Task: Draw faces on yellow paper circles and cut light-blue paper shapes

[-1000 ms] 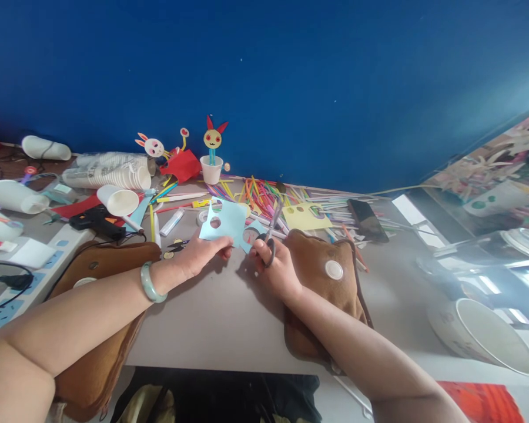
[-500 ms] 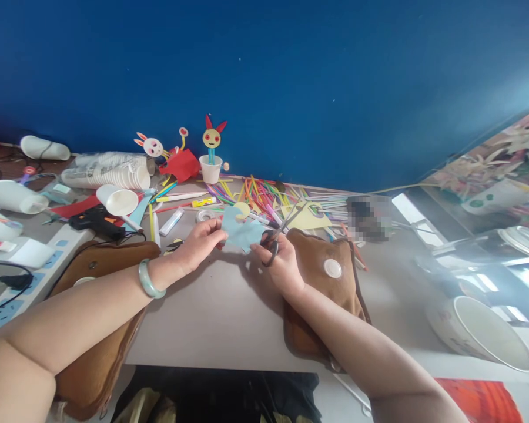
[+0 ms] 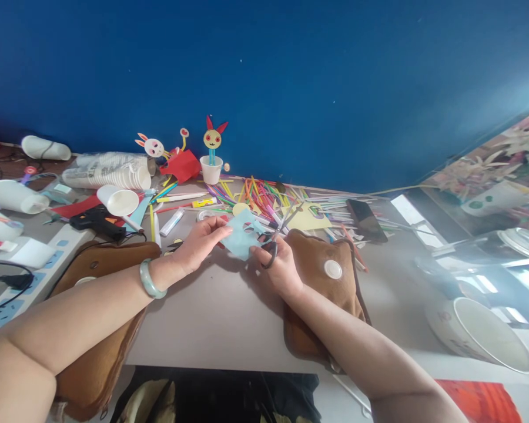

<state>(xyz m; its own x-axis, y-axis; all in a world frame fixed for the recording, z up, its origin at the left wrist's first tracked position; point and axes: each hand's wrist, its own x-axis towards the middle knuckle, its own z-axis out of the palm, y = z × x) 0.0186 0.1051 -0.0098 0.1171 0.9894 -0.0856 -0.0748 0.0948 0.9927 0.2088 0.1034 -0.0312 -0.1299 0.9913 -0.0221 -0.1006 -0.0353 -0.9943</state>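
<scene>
We stretch both forearms forward, our left hand (image 3: 198, 244) pinching with flattened fingers, our right hand (image 3: 278, 265) curled closed just beside it.

From my remote seat I see a deep blue wall (image 3: 291, 76) filling the whole upper half of the view, plain and matte, with a few tiny pale specks on it. Below it runs a grey table (image 3: 220, 311) whose near edge cuts across the bottom, with dark shadow underneath. Off to the right a glossy surface (image 3: 480, 258) throws back bright white glare, and daylight seems to come in from that side, paling the wall toward the right edge. A strip of brown wood (image 3: 9, 164) shows at far left.
</scene>
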